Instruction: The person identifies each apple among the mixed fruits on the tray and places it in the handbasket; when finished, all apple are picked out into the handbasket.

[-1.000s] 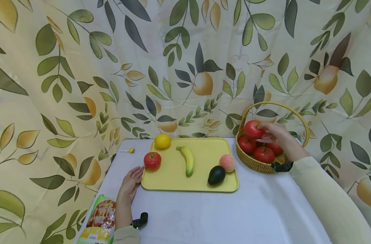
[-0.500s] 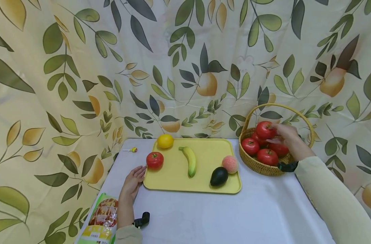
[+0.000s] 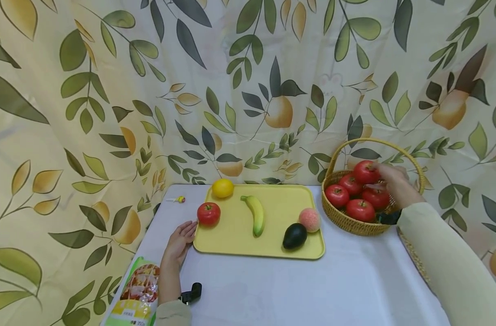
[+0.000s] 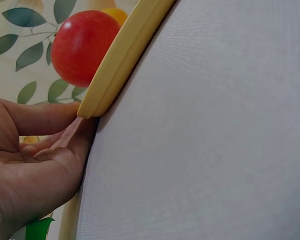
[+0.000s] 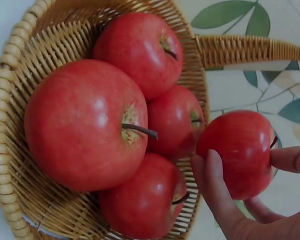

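My right hand (image 3: 396, 183) pinches a red apple (image 5: 240, 152) between thumb and fingers. It is above the right part of a wicker basket (image 3: 354, 227), where several other red apples (image 5: 87, 125) lie. My left hand (image 3: 180, 242) rests with fairly straight fingers at the left rim of a yellow tray (image 3: 231, 246). In the left wrist view its fingers (image 4: 45, 119) touch the tray's corner. On the tray are a red apple (image 3: 209, 214), a lemon (image 3: 222, 188), a banana (image 3: 255, 216), a dark avocado (image 3: 294, 236) and a pink peach-like fruit (image 3: 310, 220).
A lollipop (image 3: 178, 199) lies at the table's back left. Beside my left forearm is a printed food bag (image 3: 138, 294). The basket's tall handle (image 3: 378, 141) arches over the apples. A leaf-patterned cloth (image 3: 248, 90) hangs behind the white table (image 3: 297, 290).
My right hand has carried the apple rightward over the basket, and an apple beneath it shows more fully. The whole head view has shifted slightly. My left hand stays at the tray.
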Motion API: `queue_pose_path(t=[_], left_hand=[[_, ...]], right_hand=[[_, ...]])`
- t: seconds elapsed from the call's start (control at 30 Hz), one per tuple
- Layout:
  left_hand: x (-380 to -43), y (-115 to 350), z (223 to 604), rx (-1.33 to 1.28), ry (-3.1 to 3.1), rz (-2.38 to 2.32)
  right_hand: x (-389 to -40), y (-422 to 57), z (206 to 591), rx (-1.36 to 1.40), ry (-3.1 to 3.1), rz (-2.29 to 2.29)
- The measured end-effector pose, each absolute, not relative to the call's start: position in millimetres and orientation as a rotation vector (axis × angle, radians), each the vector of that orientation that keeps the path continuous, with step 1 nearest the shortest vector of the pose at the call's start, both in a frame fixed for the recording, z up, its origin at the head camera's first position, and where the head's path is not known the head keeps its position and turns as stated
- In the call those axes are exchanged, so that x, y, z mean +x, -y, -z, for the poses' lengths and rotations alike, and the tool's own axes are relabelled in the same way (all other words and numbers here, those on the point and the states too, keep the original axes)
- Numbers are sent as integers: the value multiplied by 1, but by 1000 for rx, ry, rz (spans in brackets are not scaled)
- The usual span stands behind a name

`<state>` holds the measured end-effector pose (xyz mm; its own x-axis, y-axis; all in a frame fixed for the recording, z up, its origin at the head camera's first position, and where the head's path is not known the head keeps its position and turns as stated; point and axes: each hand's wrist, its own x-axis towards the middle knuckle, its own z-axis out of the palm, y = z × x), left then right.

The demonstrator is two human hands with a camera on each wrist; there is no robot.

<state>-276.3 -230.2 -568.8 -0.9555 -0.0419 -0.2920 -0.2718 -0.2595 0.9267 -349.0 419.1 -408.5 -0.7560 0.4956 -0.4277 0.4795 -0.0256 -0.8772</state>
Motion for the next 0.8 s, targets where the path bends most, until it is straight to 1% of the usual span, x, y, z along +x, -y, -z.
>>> queue_pose_path(t=[0.2,0.43,0.6,0.8], left_hand=[[-276,231,568,-391,-1819,-2348],[-276,229,567,-382,-1802,-2357],[-277,230,568,-398,-1805,-2357],[-278,229,569,-405,-1807,-2353]], right_hand=[[-350,-426,414,-1078,2241,-1890],[-354,-428,417,-1139,2266,-1832],[-357,-430,419,-1097,2258,-1845],[-358,-434,425,-1109,2287,-1810]])
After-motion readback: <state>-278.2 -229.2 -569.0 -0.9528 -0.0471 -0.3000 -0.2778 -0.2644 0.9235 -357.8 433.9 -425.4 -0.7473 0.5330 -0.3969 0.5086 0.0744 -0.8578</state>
